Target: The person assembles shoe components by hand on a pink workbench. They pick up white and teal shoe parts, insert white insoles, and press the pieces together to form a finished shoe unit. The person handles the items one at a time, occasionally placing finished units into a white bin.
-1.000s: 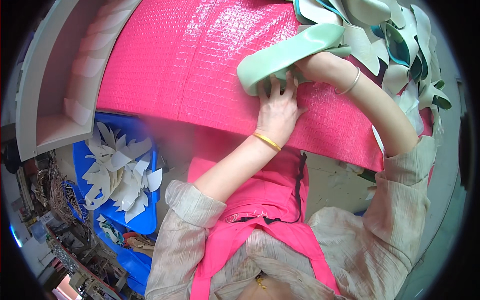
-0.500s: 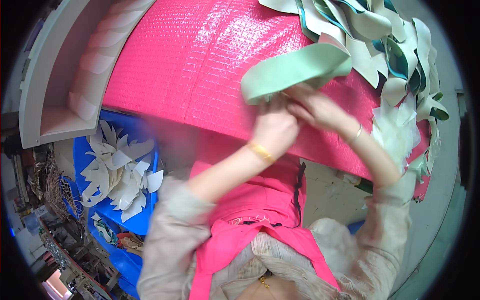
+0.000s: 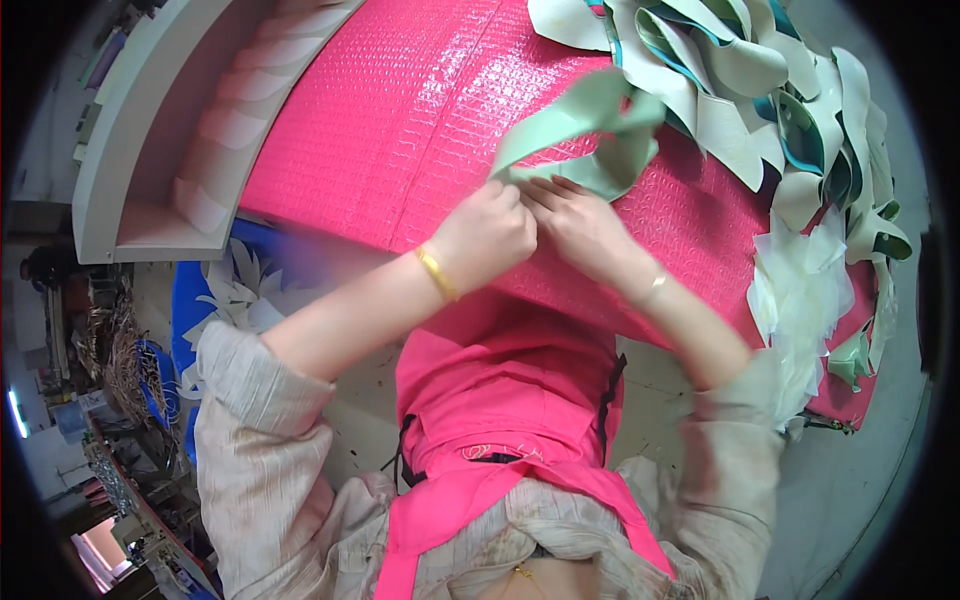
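Observation:
A pale green shoe upper [image 3: 560, 125], bent round into a loop, is held above the pink covered table [image 3: 400, 120]. At its near left end, my left hand [image 3: 488, 228] is closed on the edge. Close beside it, my right hand [image 3: 578, 230] grips the near edge with bent fingers, the two hands almost touching. Whatever lies between the fingertips is hidden. To the far right, a heap of similar uppers [image 3: 725, 130], pale outside with teal or green inside, lies on the table.
Thin whitish sheets [image 3: 800, 300] lie at the table's right edge. A grey open-fronted box [image 3: 100, 200] with pale curved pieces stands at the left. Below it, a blue bin [image 3: 190, 310] holds white cut pieces, partly behind my left arm.
My hands have turned the green upper so that its loop opens into view. The left hand has moved left and slightly down, and my left forearm now covers more of the blue bin.

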The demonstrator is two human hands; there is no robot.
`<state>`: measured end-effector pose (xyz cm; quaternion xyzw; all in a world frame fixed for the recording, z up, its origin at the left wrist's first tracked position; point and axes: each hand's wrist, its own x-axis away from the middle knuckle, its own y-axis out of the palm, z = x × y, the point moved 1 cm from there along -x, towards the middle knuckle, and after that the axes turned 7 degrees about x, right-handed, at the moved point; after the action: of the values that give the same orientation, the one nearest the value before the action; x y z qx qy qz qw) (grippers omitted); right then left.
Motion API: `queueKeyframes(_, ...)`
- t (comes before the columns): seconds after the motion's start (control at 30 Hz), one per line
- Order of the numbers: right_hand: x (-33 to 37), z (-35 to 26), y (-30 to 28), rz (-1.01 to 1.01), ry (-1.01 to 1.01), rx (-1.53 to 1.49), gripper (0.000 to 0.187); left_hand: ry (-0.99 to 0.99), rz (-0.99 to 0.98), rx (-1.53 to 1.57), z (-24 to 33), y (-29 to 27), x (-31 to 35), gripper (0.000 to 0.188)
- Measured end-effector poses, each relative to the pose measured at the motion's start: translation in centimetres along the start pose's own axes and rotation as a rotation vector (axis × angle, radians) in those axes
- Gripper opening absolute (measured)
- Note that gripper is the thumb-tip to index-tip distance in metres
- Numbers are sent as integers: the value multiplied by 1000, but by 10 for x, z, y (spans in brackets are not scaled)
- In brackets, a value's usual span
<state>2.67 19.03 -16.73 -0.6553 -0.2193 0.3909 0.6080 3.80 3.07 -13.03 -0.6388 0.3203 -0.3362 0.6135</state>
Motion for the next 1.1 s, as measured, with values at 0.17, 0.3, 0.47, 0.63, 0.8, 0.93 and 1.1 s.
queueKeyframes(0.17,29,6,-82,-504,-282,478,20,-36,172,-24,40,27,19,33)
queueKeyframes(0.3,41,-5,-71,-921,-408,548,17,-61,428,183,51,45,9,36)
queueKeyframes(0.47,51,-10,-72,-598,-198,711,16,-166,497,455,44,55,13,42)
queueKeyframes(0.63,46,-23,-65,-846,-138,653,14,-210,486,565,52,54,7,47)
queueKeyframes(0.8,38,-27,-68,-860,-186,676,14,-258,373,348,65,47,-12,52)
queueKeyframes(0.93,42,-29,-67,-850,-180,670,15,-153,549,578,67,63,-19,52)
queueKeyframes(1.1,44,-26,-64,-744,-197,674,15,-194,516,563,74,65,-25,51)
